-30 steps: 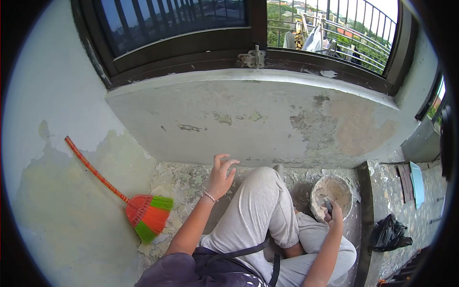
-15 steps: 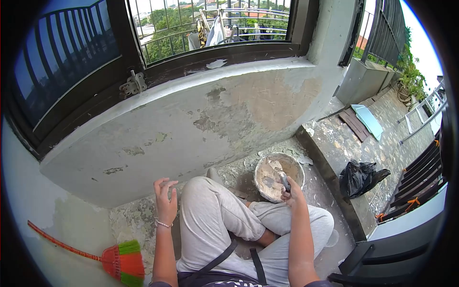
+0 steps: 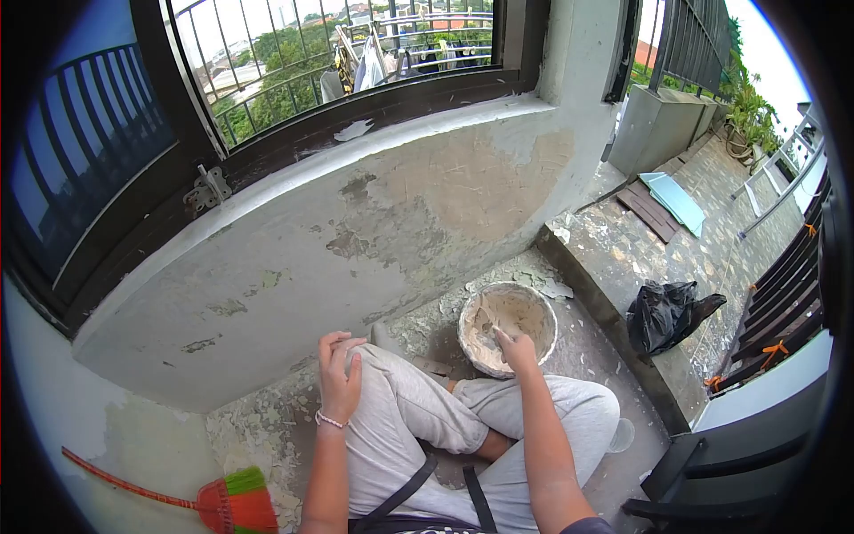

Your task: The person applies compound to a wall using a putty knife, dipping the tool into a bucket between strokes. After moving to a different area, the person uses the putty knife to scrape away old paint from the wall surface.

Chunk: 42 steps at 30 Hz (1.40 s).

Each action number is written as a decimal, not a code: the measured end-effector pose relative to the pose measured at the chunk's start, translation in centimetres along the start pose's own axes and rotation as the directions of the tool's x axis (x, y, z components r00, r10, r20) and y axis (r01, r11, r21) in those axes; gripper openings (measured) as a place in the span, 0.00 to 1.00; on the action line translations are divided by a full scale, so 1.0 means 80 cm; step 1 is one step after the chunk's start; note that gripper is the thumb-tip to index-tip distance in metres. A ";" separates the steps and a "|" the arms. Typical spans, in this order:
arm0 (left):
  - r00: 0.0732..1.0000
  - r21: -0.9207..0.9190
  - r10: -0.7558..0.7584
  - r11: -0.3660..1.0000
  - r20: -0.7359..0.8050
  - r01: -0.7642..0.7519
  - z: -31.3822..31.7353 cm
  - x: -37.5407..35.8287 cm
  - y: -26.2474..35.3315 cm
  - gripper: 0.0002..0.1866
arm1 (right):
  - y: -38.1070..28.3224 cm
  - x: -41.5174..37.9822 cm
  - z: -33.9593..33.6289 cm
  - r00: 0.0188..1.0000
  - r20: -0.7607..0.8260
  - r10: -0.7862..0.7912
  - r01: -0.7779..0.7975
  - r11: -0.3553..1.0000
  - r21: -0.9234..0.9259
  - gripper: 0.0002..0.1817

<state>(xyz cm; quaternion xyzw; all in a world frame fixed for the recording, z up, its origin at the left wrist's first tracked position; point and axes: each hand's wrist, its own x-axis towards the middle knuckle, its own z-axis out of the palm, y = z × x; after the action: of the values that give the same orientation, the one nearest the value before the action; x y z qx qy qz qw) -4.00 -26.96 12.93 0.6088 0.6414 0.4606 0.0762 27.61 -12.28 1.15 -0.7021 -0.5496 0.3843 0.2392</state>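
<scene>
My left hand (image 3: pixel 341 378), with a beaded bracelet on its wrist, rests on my left knee, fingers apart and holding nothing. My right hand (image 3: pixel 518 352) is closed on the handle of a putty knife, over the near side of a round bucket (image 3: pixel 463 335). Beige paste (image 3: pixel 525 313) coats the inside of the bucket. The knife's blade is down in the paste and barely shows. Beyond the bucket stands the low wall (image 3: pixel 294 267), its paint peeled, with a beige patch (image 3: pixel 498 191) at the right.
A red and green broom (image 3: pixel 233 503) leans at the lower left. Paint flakes lie along the wall's foot. On the raised ledge to the right are a black plastic bag (image 3: pixel 663 316), a light-blue panel (image 3: pixel 673 203) and a brown panel (image 3: pixel 648 212). A ladder (image 3: pixel 776 173) stands beyond.
My left hand has come down onto my knee. My right hand has lowered the putty knife into the paste. The whole view has shifted a little.
</scene>
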 end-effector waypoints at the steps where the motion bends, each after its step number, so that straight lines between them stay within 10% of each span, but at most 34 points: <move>1: 1.000 -0.002 0.015 1.000 0.012 -0.015 0.006 0.006 0.004 0.12 | 0.003 0.005 0.002 1.000 -0.004 -0.018 0.018 1.000 -0.015 0.27; 5: 0.997 0.123 0.047 0.991 0.064 -0.055 0.019 0.010 0.016 0.13 | 0.012 0.014 0.007 0.997 0.021 -0.071 0.070 0.996 0.055 0.26; 14: 0.996 0.163 0.059 0.984 0.063 -0.069 0.019 0.007 0.008 0.12 | -0.037 -0.012 -0.036 0.877 0.480 0.004 -0.356 0.678 0.644 0.26; 28: 0.991 -0.053 0.128 0.990 -0.028 -0.130 -0.028 -0.010 0.017 0.12 | -0.058 -0.117 -0.086 0.859 0.317 -0.403 -0.137 0.416 0.899 0.12; 35: 0.930 0.118 0.367 0.922 0.035 -0.368 -0.177 -0.010 0.104 0.11 | -0.143 -0.195 -0.165 0.839 0.304 -0.451 0.021 0.585 0.811 0.13; 42: 0.866 0.194 0.459 0.848 0.196 -0.493 -0.255 0.058 0.195 0.08 | -0.225 -0.312 -0.322 0.892 -0.035 -0.451 0.366 0.674 0.642 0.15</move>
<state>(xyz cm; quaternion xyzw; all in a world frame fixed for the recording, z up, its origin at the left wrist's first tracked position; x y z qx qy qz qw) -7.50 -35.80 37.24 0.7848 0.5134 0.3402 -0.0686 35.21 -28.85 36.92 -0.4129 -0.5449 0.5263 0.5055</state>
